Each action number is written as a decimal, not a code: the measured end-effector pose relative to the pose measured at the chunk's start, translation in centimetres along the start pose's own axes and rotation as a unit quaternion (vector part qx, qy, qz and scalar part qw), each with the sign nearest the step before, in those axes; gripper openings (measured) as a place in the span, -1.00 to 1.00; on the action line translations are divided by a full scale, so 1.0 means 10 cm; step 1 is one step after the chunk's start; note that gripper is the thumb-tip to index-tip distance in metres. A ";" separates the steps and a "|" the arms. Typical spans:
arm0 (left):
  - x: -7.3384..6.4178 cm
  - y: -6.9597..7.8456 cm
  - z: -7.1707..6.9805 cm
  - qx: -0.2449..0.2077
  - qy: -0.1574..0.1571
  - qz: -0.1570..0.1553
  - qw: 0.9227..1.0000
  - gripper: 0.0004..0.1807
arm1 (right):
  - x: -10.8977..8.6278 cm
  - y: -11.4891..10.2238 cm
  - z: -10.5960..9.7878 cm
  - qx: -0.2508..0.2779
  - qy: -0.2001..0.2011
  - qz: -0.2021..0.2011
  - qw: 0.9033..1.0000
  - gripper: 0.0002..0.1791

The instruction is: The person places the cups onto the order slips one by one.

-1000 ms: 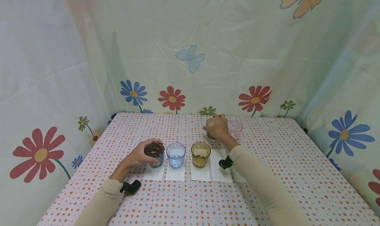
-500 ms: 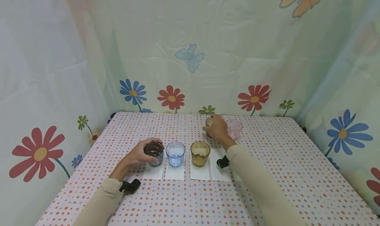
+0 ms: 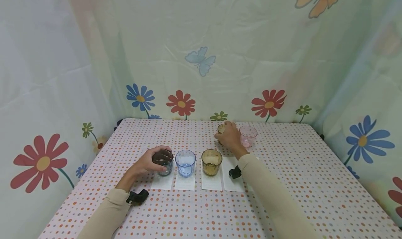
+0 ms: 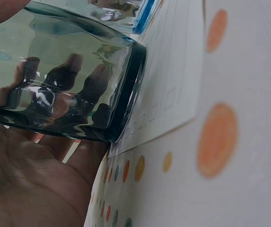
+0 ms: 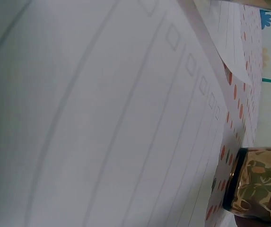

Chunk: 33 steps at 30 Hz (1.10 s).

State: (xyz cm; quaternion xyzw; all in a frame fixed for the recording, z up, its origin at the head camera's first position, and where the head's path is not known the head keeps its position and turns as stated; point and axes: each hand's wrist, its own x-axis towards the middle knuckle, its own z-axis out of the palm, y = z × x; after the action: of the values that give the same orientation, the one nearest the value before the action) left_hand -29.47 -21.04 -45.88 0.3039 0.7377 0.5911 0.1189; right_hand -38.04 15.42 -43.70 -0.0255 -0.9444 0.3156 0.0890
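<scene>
My left hand (image 3: 147, 163) curls round a dark teal-grey drinking glass (image 3: 167, 169), which stands upright at the left end of a row. In the left wrist view the fingers show through that glass (image 4: 74, 85), and its base is at a paper sheet (image 4: 173, 90). Farther back, my right hand (image 3: 230, 137) grips a small amber glass (image 3: 221, 129) from its right side, covering most of it. The right wrist view catches the amber glass (image 5: 260, 184) at its right edge, its base close to the dotted cloth. A pink glass (image 3: 248, 136) stands just right of this hand.
A blue glass (image 3: 185, 164) and a wider amber glass (image 3: 211, 163) stand on white paper sheets (image 3: 212, 185) mid-table. Another sheet (image 3: 233, 183) lies beneath the right forearm. Dotted cloth (image 3: 176, 214) covers the table; a flowered curtain (image 3: 226, 89) hangs behind it.
The right hand has shifted very slightly to the left at the amber glass. The left hand keeps its hold on the teal-grey glass.
</scene>
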 end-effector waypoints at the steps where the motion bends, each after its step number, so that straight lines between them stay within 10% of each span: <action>1: 0.00 0.00 0.00 0.000 0.000 0.001 1.000 -0.19 | -0.01 -0.01 0.00 0.001 0.001 0.005 1.000 -0.10; 33: -0.01 0.02 -0.01 0.004 0.002 -0.011 1.000 -0.18 | -0.02 -0.05 -0.05 -0.009 0.000 -0.029 1.000 -0.23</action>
State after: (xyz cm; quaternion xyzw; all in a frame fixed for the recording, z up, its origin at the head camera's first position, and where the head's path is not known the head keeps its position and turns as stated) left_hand -29.40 -21.11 -45.69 0.2948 0.7436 0.5876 0.1224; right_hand -37.73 15.33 -43.01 0.0015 -0.9475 0.3044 0.0981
